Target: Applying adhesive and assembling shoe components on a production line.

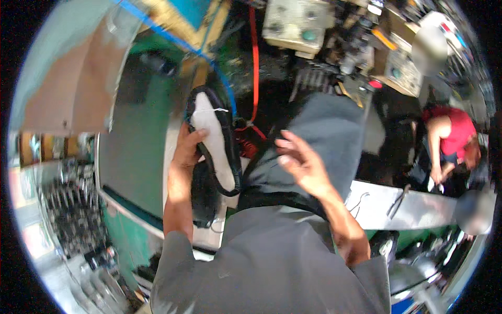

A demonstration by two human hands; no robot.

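Note:
My left hand (185,149) is closed round a shoe upper (215,144), its thumb pressing on the pale bottom. The upper's bottom faces up, with a black edge all round a whitish insole. Near its far end, a thin white string lies across it. To the right, over my dark-trousered legs, my right hand (307,165) is held in the air with its fingers apart and nothing in them. Beneath my left hand, a black object (205,193), perhaps another shoe, sits on a light surface; its shape is partly hidden.
A green-sided bench (141,125) stands to my left. Blue (222,78) and red straps (255,63) hang ahead. Boxy, worn machine parts (296,26) and loose tools fill the far side. A person in a red top (460,131) sits at right beyond a metal tabletop (423,209).

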